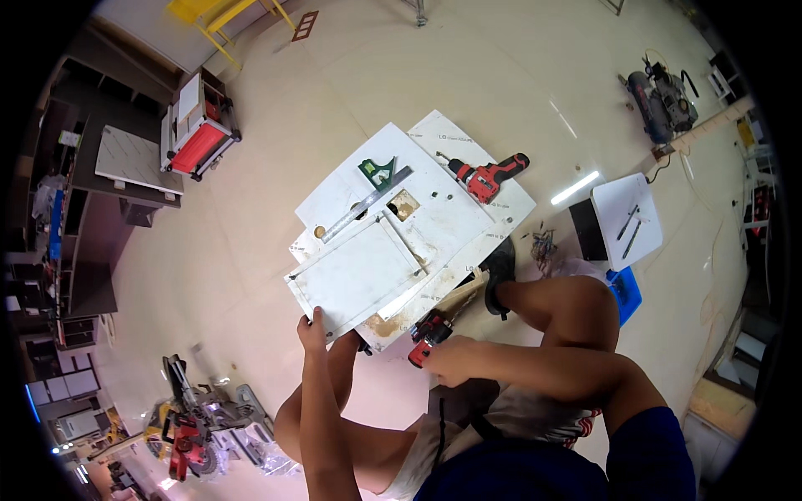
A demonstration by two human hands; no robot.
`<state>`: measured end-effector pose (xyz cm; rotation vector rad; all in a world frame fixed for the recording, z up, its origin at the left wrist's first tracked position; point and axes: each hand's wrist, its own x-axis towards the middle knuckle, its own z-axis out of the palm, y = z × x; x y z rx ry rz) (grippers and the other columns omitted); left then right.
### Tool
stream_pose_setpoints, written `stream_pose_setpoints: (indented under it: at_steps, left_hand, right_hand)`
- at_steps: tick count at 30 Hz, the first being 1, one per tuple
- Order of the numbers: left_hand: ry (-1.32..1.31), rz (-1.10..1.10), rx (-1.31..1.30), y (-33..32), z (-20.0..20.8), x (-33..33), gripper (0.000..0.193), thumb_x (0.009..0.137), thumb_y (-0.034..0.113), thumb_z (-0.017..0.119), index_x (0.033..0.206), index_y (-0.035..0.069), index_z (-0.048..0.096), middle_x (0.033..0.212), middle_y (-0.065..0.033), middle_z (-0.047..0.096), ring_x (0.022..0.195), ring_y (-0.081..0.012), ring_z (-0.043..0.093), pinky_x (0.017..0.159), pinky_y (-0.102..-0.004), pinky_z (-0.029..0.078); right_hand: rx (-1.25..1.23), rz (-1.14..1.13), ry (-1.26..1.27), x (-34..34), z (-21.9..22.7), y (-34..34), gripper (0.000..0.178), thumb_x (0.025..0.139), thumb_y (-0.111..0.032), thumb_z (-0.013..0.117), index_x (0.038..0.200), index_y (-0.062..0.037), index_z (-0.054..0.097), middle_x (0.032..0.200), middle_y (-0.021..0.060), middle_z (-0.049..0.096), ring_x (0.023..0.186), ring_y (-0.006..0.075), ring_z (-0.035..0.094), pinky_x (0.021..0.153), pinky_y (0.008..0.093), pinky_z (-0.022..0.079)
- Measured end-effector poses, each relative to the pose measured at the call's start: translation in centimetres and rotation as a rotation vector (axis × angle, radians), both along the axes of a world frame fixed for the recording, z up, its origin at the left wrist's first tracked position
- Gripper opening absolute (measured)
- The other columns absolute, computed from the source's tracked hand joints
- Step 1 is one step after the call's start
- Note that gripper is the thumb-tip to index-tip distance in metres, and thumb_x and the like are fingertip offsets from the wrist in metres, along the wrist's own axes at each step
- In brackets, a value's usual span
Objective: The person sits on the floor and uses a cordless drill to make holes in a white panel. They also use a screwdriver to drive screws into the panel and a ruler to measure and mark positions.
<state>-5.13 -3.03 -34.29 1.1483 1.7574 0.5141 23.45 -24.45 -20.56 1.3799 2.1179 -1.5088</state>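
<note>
My left hand point(312, 331) grips the near left corner of a flat white panel point(355, 271), its thumb on top and the other fingers mostly hidden. Small dark fittings sit at the panel's corners. In my right hand point(447, 361) is a red and black cordless drill point(428, 336), held just off the near edge of the worktop, its bit pointing away to the right. The panel rests on a stack of white boards point(451, 219). Behind it lie a green combination square point(378, 173) with a steel rule and a second red and black drill point(486, 177).
A white stool-like surface point(635, 209) with two dark pen-like tools stands at the right, near a blue tray point(625, 294). Loose bits point(544, 244) lie on the floor. Farther out are an air compressor point(660, 100), a red miter saw point(188, 447) and a red-sided cart point(199, 134).
</note>
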Motion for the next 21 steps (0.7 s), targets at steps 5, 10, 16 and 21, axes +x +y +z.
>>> stream_pose_setpoints:
  at_steps: [5,10,16,21]
  left_hand:
    - [-0.016,-0.055,0.095,0.0,-3.4,0.5,0.061,0.083,0.038,0.085,0.112,-0.013,0.067,0.105,-0.0186,0.072,0.089,-0.0223,0.070,0.074,-0.0357,0.056]
    - [0.139,-0.113,0.020,-0.3,-3.4,0.9,0.061,0.079,0.041,0.086,0.107,-0.011,0.070,0.097,-0.0211,0.075,0.086,-0.0289,0.073,0.073,-0.0395,0.058]
    - [0.285,-0.158,-0.040,-0.3,-3.2,1.3,0.067,0.073,0.049,0.088,0.101,-0.010,0.071,0.098,-0.0270,0.074,0.093,-0.0381,0.074,0.084,-0.0428,0.058]
    - [0.295,-0.168,-0.111,-0.1,-3.1,1.1,0.068,0.072,0.050,0.088,0.103,-0.009,0.070,0.101,-0.0272,0.074,0.095,-0.0389,0.073,0.084,-0.0451,0.057]
  right_hand:
    - [0.210,-0.506,-0.047,6.7,-2.5,5.5,0.015,0.084,-0.020,0.064,0.092,-0.0072,0.068,0.089,0.0198,0.070,0.084,0.0392,0.069,0.069,0.0509,0.055]
    - [0.792,-1.177,0.209,9.0,-9.9,15.8,0.021,0.093,-0.012,0.062,0.112,-0.0028,0.061,0.109,0.0215,0.067,0.104,0.0406,0.063,0.091,0.0494,0.051]
    - [0.981,-1.009,-0.123,5.1,-18.4,17.5,0.047,0.096,-0.019,0.061,0.136,0.0028,0.049,0.141,0.0284,0.051,0.129,0.0467,0.049,0.109,0.0536,0.040]
    - [0.983,-0.987,-0.110,4.3,-19.7,16.8,0.050,0.096,-0.018,0.061,0.138,0.0051,0.047,0.141,0.0284,0.051,0.131,0.0464,0.048,0.111,0.0542,0.037]
